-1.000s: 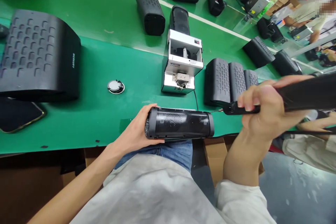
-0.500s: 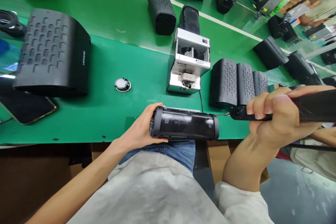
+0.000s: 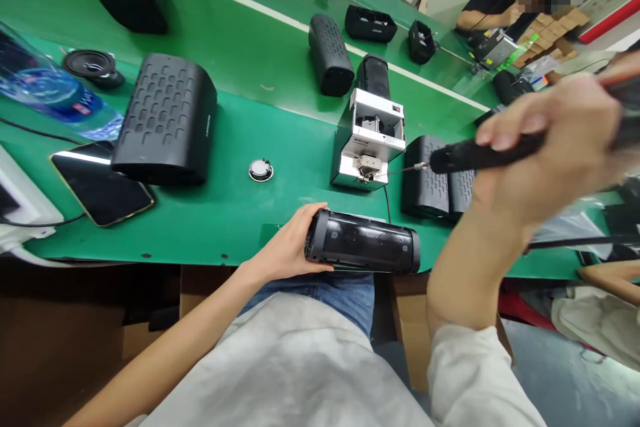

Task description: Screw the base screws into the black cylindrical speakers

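Speaker (image 3: 367, 241): glossy, perforated, oblong | left grip (image 3: 295, 247) curled round end | right grip (image 3: 555, 140) wrapped round black driver (image 3: 460, 157)

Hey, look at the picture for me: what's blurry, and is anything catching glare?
In the head view, the right hand and the rear of the driver are smeared, probably by motion; in the same head view, the left hand is sharper, a bright streak crosses the phone, and the held speaker shows glossy reflections.
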The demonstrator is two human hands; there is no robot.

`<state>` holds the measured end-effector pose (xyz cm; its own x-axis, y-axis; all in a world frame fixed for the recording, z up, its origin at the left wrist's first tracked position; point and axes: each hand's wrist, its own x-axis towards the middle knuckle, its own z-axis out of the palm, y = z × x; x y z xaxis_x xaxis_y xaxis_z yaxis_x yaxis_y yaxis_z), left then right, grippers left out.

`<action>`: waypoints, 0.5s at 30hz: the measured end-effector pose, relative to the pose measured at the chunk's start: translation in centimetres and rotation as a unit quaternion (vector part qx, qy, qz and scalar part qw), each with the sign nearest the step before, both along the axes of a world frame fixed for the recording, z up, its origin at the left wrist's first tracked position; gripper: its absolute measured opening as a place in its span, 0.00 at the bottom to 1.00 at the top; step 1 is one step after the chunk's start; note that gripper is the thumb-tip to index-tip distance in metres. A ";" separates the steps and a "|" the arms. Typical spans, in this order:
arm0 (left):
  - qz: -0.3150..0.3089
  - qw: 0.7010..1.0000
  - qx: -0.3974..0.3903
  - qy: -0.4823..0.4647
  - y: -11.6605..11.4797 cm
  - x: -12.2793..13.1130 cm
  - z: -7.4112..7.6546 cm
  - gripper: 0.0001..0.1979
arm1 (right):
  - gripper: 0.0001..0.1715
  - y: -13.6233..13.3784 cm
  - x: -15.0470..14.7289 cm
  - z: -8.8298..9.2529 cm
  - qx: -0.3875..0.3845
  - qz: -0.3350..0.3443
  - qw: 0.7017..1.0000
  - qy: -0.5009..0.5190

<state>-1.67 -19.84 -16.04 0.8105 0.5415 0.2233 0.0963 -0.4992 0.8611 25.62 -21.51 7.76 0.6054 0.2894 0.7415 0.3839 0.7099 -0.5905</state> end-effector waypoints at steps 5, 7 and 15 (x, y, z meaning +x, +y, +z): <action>0.003 1.000 0.002 -0.015 -0.1 0.0 -0.2 0.61 | 0.06 5.2 -0.5 -2.5 0.027 0.031 0.996 -0.073; 0.003 1.000 -0.001 -0.015 -0.1 -0.1 -0.2 0.62 | 0.07 5.7 -0.1 -2.9 0.004 0.030 0.998 -0.061; 0.005 1.000 0.005 -0.020 -0.1 0.1 0.0 0.63 | 0.11 6.1 0.0 -3.4 -0.040 0.045 0.998 -0.017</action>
